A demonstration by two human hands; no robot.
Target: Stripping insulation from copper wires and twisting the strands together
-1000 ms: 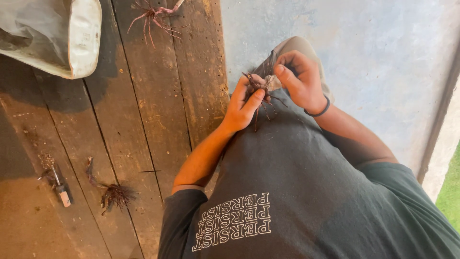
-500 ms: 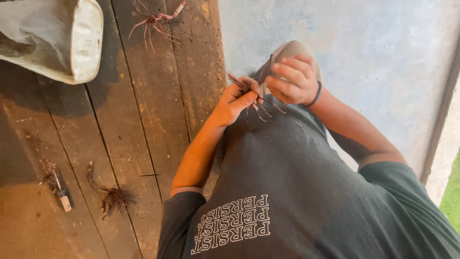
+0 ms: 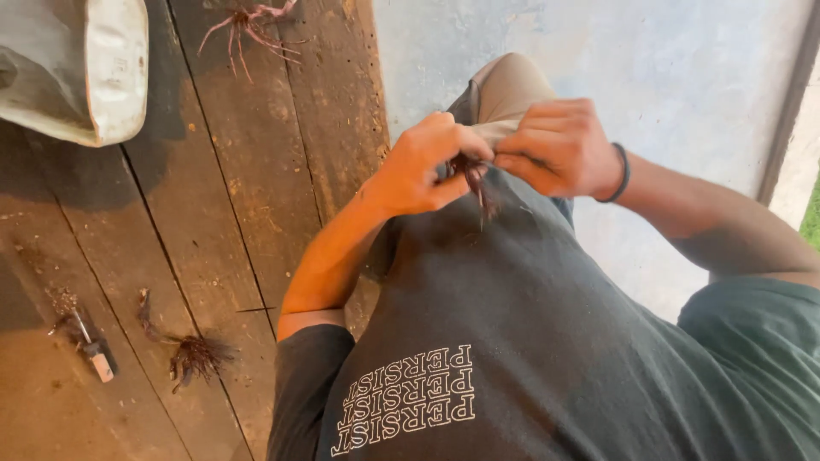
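Daylight from right; pale wall point(image 3: 683, 77) bright, near washed out. Plank floor point(image 3: 222, 222) dim, warm cast, deep shadow under sack point(image 3: 77, 68). Focus sharp throughout.

Hands meet at centre, left hand point(image 3: 423, 166) at 9 o'clock of right hand point(image 3: 559, 145), root clump point(image 3: 472, 173) between them over the knee point(image 3: 504, 85). Sack point(image 3: 85, 60) at 10 o'clock on floorboards point(image 3: 256, 171); loose roots point(image 3: 248, 21) at 11; root tuft point(image 3: 198, 354) and small tool point(image 3: 90, 341) at 8.

Floor planks point(image 3: 256, 171): rough, worn wood, matt w/ pitted spots. T-shirt point(image 3: 530, 341): matt dark cloth. Root clump point(image 3: 470, 171): dry, fibrous strands. Wall point(image 3: 666, 68): matt, blotchy plaster.
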